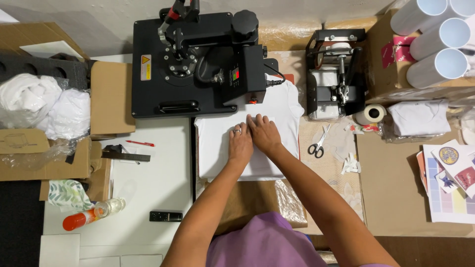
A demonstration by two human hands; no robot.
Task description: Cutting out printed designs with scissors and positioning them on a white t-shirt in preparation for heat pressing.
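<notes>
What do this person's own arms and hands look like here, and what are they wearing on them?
Both arms are bare from the hands up to the bottom edge of the picture, with no sleeves, gloves or watch showing. The left hand carries a silver-looking ring on one finger; the right hand shows no jewellery. A purple top covers the torso between the arms.

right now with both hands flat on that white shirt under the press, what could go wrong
1. The left hand and right hand press on the white shirt right beside the swung-aside black heat press; if its plate is hot, a knuckle or forearm could brush it.
2. The shirt's far part lies against the press base, so smoothing may leave creases there.
3. The scissors lie open-handled close to the right forearm and could be knocked.
</notes>
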